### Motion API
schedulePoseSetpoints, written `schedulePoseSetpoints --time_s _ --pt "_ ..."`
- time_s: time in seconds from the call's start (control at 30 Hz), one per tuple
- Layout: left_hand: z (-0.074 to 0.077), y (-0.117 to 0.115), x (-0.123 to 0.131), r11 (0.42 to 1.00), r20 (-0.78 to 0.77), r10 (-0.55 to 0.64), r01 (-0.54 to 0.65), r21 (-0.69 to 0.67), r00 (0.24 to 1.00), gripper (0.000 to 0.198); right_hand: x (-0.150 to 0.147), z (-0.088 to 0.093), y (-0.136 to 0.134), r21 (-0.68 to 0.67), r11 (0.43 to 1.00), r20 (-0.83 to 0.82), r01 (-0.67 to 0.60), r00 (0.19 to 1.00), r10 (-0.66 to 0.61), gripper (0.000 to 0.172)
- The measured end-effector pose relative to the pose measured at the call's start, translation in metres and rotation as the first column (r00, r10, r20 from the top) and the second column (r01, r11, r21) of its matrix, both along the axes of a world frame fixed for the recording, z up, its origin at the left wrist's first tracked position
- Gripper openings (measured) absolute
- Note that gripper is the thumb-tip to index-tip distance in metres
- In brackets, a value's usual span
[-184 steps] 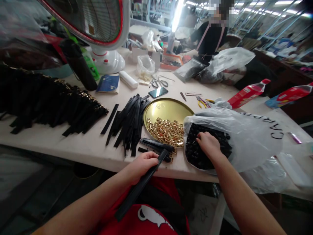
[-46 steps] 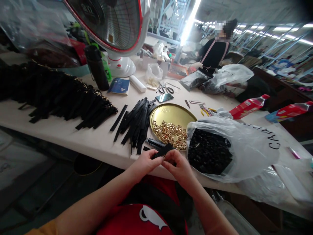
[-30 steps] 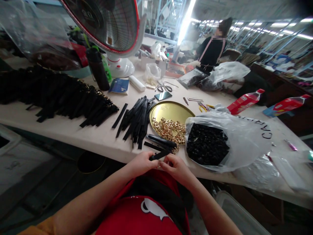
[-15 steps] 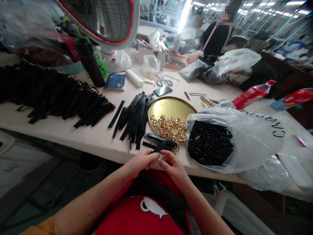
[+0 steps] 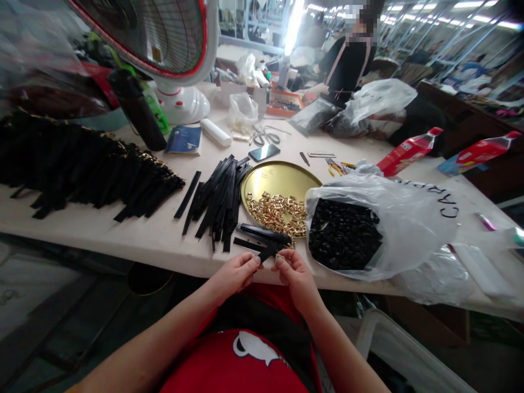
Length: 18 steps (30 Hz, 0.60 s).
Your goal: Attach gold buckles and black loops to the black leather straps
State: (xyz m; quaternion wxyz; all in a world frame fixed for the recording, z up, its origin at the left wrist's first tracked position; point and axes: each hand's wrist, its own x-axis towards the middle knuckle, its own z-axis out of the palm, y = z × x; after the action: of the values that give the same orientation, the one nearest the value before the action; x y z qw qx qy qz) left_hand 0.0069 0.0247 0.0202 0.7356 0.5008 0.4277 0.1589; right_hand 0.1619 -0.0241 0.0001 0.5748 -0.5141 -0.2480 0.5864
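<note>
My left hand [image 5: 239, 271] is closed, thumb over forefinger, on a short black strap [image 5: 268, 252] at the table's front edge. Beside it, my right hand [image 5: 295, 273] pinches something small and gold-coloured, seemingly a metal buckle [image 5: 279, 256], at the strap's right side; fingers partly hide it. Just beyond the hands lies a small bundle of black straps [image 5: 262, 234] with gold pieces at its right end. Loose gold buckles [image 5: 274, 210] are heaped in a round gold tray [image 5: 282, 174]. Left of the tray is a pile of plain black straps [image 5: 221, 202].
To the right, a clear plastic bag [image 5: 409, 218] holds many small black pieces [image 5: 344, 234]. A long heap of straps [image 5: 82, 169] with gold ends covers the left. Behind stand a fan [image 5: 180, 103], dark bottle [image 5: 137, 109], phone [image 5: 264, 153], pliers [image 5: 335, 167], red-labelled bottles [image 5: 409, 154] and a person [image 5: 347, 60].
My hands have moved slightly apart, the right one shifting right with the small gold piece. More of the black strap shows between them. The whole view has shifted a little.
</note>
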Motion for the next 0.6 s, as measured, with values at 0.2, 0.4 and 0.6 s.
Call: schedulePoseSetpoints --time_s 0.2,0.4,0.6 --pt "-0.002 -0.009 -0.01 0.93 -0.156 -0.061 0.113 0.351 0.986 0.031 -0.009 0.004 -0.003 -0.07 0.997 -0.384 0.041 0.921 -0.065 0.028" --pt "0.01 -0.018 -0.012 0.754 -0.322 -0.076 0.266 0.601 0.944 0.03 -0.027 0.004 -0.016 -0.039 0.999 -0.399 0.024 0.916 -0.038 0.021" --pt "0.012 -0.017 -0.017 0.67 -0.344 -0.101 0.319 0.671 0.934 0.028 -0.027 0.003 -0.022 -0.004 0.998 -0.307 -0.067 0.95 0.062 0.027"
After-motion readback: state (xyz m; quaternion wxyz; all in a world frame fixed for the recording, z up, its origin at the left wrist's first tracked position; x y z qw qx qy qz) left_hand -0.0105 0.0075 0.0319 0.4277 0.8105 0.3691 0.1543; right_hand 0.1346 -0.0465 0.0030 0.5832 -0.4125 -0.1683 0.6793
